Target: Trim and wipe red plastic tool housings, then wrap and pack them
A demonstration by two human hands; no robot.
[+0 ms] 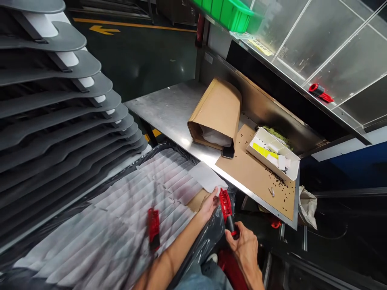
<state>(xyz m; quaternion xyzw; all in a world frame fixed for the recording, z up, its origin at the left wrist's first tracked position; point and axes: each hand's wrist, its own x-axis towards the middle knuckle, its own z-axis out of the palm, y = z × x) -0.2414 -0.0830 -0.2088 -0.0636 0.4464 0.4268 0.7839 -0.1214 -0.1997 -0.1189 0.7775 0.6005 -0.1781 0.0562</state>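
My right hand (pixel 244 243) is closed around the black end of a red-and-black plastic housing (pixel 225 203), which points up and away from me. At the housing's red end, my left hand (pixel 208 206) pinches a thin white sleeve (pixel 205 175) between thumb and fingers. Whether the red end is inside the sleeve's mouth or just beside it, I cannot tell. Below lies a box lined with black plastic, packed with rows of white-wrapped pieces (pixel 121 217). A second red-and-black housing (pixel 153 228) rests unwrapped on those rows.
Beyond the box stands a metal table (pixel 163 104) bearing an open cardboard box (pixel 216 110), a brown board (pixel 242 161) with scattered small black bits, and a white tray (pixel 273 155). Stacked grey trays (pixel 60 104) rise at left. A shelf above holds a green bin (pixel 226 14) and another red-and-black piece (pixel 321 92).
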